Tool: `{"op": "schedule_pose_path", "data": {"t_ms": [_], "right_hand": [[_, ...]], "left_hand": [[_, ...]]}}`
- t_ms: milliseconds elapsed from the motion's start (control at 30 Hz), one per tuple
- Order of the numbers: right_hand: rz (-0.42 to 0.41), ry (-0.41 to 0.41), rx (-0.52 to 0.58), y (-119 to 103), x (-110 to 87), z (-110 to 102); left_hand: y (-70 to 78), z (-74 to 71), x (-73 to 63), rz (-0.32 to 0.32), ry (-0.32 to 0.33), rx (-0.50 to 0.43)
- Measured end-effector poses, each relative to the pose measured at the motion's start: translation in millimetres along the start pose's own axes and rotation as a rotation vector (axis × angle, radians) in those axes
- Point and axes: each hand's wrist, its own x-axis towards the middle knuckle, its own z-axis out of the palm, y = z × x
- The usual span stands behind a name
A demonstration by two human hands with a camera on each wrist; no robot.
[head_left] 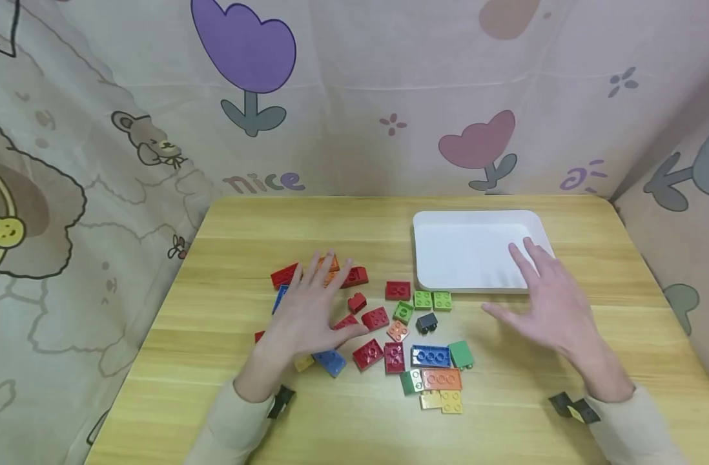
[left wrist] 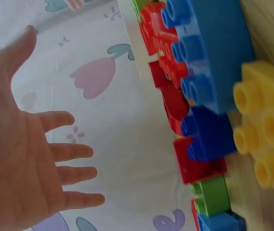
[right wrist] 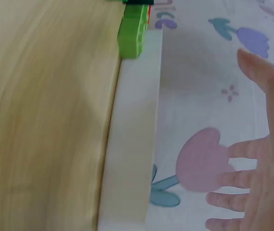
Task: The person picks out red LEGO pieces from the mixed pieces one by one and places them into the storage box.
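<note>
My left hand [head_left: 305, 316] hovers palm down over the left part of a spread of toy building bricks, fingers straight and apart, gripping nothing. It hides some bricks beneath it. Close to its wrist are a blue brick [left wrist: 223, 53] and a yellow brick [left wrist: 269, 120]. Fingers spread and holding nothing, my right hand [head_left: 554, 307] is over the front right corner of a white tray [head_left: 471, 248]. Between the hands lie red bricks [head_left: 398, 290], light green bricks [head_left: 422, 299], a black brick [head_left: 427, 323], a long blue brick [head_left: 431, 356] and an orange brick [head_left: 441, 379].
The bricks and tray rest on a wooden table [head_left: 354, 426]. A printed cloth [head_left: 354, 84] hangs behind the table's back edge and along both sides. Yellow bricks [head_left: 451, 402] lie nearest the front, with a dark green brick [head_left: 462, 354] beside the long blue one.
</note>
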Motion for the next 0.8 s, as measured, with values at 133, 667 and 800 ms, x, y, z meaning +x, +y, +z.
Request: {"op": "schedule_pose_path", "data": {"t_ms": [133, 667, 800], "right_hand": [[0.040, 0.012, 0.021, 10.1, 2.7, 0.1], [0.177, -0.007, 0.081, 51.4, 23.3, -7.1], [0.214, -0.054, 0.085, 62.0, 28.0, -9.2]], "left_hand": [[-9.9, -1.6, 0.4, -0.020, -0.007, -0.025], [-55.3, -9.9, 0.9, -0.046, -0.064, -0.014], [-65.6, -11.3, 3.3, -0.069, -0.090, -0.024]]}}
